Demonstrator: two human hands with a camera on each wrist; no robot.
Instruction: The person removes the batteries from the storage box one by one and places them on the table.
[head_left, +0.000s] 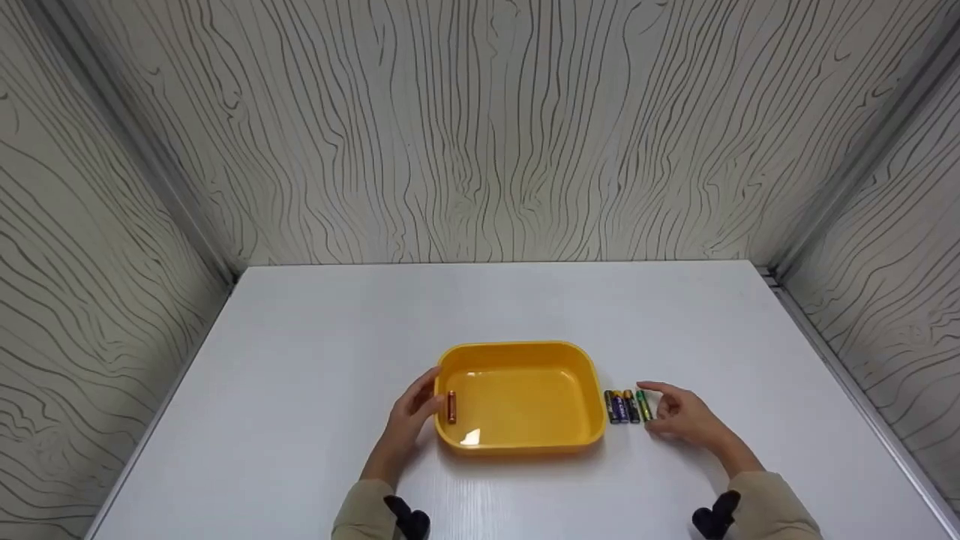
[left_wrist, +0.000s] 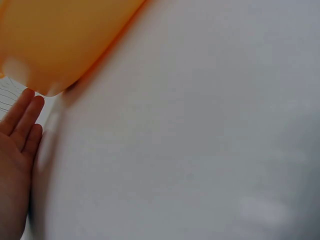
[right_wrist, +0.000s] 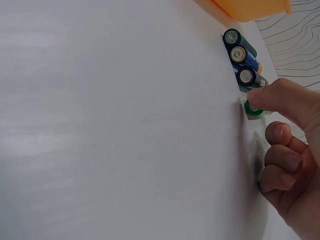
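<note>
A yellow tray [head_left: 517, 451] stands on the white table, with a red battery [head_left: 451, 407] lying inside by its left wall. My left hand [head_left: 409, 416] is at the tray's left side; its straight fingers [left_wrist: 22, 120] touch the outer wall and the thumb lies at the rim. Right of the tray, my right hand [head_left: 686, 416] pinches a green battery [head_left: 644, 406] lengthwise, index finger at the far end and thumb [right_wrist: 260, 99] on the near end. The other right fingers are curled in. Three darker batteries [head_left: 621, 406] lie side by side between the green one and the tray.
The white table [head_left: 330, 337] extends around the tray. Wood-grain patterned panels [head_left: 480, 135] rise behind it and at both sides, with grey metal posts [head_left: 142, 150] at the corners.
</note>
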